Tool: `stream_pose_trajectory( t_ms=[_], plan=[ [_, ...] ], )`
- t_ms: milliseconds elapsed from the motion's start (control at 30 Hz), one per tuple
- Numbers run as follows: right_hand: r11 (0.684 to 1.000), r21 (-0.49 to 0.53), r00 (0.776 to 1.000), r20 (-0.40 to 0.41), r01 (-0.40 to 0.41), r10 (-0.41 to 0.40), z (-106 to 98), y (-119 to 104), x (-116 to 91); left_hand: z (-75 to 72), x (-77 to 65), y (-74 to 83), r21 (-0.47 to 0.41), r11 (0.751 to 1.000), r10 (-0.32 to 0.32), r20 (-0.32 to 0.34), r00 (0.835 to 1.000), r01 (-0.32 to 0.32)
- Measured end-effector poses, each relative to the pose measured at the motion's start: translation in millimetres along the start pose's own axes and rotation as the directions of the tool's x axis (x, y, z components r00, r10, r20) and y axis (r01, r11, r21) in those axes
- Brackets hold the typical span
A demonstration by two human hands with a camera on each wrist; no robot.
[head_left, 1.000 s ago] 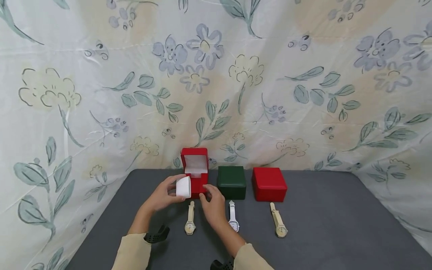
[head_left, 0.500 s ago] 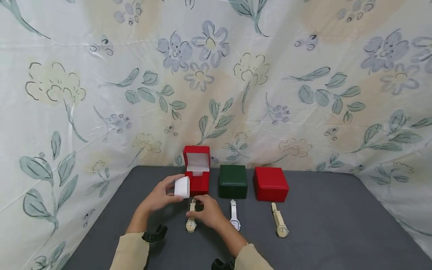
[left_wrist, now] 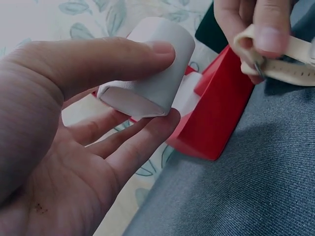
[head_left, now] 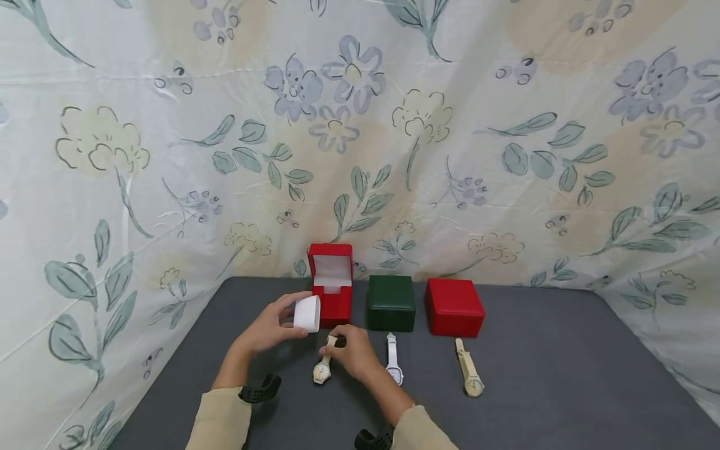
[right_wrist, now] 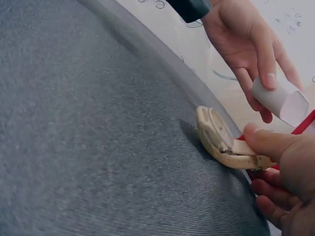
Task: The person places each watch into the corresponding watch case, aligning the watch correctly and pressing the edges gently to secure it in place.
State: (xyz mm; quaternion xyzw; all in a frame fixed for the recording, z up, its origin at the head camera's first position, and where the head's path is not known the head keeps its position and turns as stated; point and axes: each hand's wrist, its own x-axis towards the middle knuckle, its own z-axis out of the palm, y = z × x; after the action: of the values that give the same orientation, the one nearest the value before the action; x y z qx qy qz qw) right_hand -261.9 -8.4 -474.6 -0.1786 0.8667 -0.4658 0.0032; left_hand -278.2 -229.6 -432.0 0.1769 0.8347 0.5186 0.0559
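Observation:
My left hand point(head_left: 270, 326) holds a white watch cushion point(head_left: 307, 314) between thumb and fingers, in front of the open red box point(head_left: 336, 306). In the left wrist view the thumb lies on top of the cushion point(left_wrist: 162, 64) and the fingertips support it from below. With thumb and fingers my right hand point(head_left: 355, 353) pinches the strap of a cream wristwatch point(head_left: 322, 373). The right wrist view has the watch point(right_wrist: 216, 132) at the grey tabletop, its dial end pointing away from the fingers and its strap looped at the buckle end.
A closed green box point(head_left: 390, 303) and a closed red box point(head_left: 454, 307) stand to the right of the open one. A white wristwatch point(head_left: 393, 362) lies before the green box, partly behind my right forearm. Another cream wristwatch point(head_left: 469, 370) lies farther right. Floral cloth point(head_left: 360, 137) hangs behind the table.
My right hand has come from the open red box down to the cream wristwatch, gripped its strap and shifted it slightly. My left hand still holds the cushion in about the same place.

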Motion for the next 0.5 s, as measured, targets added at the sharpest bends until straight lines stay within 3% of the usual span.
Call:
stream_pose_trajectory(
  t_ms=[300,400,500],
  plan=[
    [0.986,0.166,0.995,-0.098,-0.013,0.029,-13,2,9,-1.4,3.0,-5.3,-0.053,0.998,0.037,0.115,0.993,-0.031],
    [0.962,0.267,0.992,-0.085,-0.063,0.089,-18,1,11,-2.2,2.2,-6.1,-0.107,0.993,0.075,0.187,0.979,-0.055],
    [0.914,0.391,0.987,-0.069,-0.106,0.143,-22,0,12,-2.0,2.0,-6.7,-0.163,0.984,0.111,0.265,0.958,-0.069]
  ],
)
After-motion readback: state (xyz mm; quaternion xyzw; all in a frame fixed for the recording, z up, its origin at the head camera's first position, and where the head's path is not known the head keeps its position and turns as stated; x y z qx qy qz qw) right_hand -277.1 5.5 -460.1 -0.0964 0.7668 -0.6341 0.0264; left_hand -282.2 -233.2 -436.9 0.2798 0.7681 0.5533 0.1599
